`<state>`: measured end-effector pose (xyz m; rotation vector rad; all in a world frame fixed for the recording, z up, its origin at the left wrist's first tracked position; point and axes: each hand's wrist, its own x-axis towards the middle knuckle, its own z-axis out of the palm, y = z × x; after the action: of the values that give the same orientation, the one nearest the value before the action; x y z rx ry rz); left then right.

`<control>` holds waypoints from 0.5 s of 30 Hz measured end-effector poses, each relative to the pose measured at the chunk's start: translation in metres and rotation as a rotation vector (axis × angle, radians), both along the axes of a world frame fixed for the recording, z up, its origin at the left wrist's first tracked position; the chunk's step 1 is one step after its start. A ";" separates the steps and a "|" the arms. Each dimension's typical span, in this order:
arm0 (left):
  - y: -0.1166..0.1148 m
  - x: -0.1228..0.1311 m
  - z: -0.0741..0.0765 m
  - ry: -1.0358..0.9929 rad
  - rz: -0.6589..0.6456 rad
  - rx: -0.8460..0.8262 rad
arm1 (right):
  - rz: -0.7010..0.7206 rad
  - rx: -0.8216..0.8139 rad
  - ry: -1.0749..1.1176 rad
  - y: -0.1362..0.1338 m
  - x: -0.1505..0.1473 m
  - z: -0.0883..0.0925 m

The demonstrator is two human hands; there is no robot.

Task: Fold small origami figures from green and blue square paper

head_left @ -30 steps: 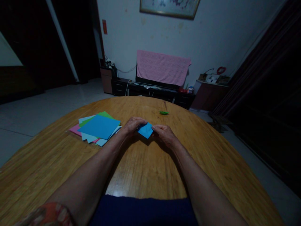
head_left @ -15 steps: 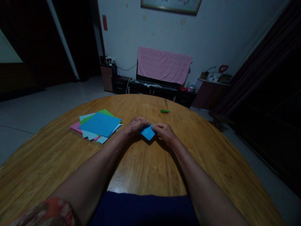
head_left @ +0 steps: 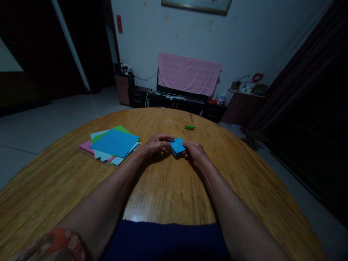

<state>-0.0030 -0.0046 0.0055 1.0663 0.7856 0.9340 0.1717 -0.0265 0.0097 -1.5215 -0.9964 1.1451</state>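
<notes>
A small folded square of blue paper (head_left: 178, 145) is held between my two hands a little above the table, one corner pointing toward me. My left hand (head_left: 158, 144) pinches its left corner between thumb and fingers. At the right corner, my right hand (head_left: 195, 151) grips it, thumb on top and fingertips curled beneath. The paper's layers stand slightly apart along the lower edge. Beyond my hands lies a small folded green paper piece (head_left: 190, 127).
A loose stack of coloured paper sheets (head_left: 114, 143), blue on top, lies to the left on the round wooden table (head_left: 168, 188). Past the table's far edge stands a low black cabinet (head_left: 163, 101), with a pink cloth (head_left: 189, 74) draped over a screen.
The blue paper has moved slightly right and up from the table, and more of its face shows. My left fingers have shifted to its left corner; my right hand has turned a little.
</notes>
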 end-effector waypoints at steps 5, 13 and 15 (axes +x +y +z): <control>-0.003 0.002 -0.006 0.053 -0.067 0.014 | 0.017 -0.032 -0.134 0.002 0.004 -0.002; 0.014 -0.010 -0.008 0.767 -0.239 0.686 | 0.148 0.120 -0.998 0.002 0.010 -0.006; 0.012 -0.011 -0.001 0.896 -0.268 0.821 | 0.179 0.128 -1.109 0.000 0.008 -0.005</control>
<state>-0.0142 0.0074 0.0043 2.3347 0.9491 0.5034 0.1792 -0.0269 0.0050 -1.9951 -1.9029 0.2373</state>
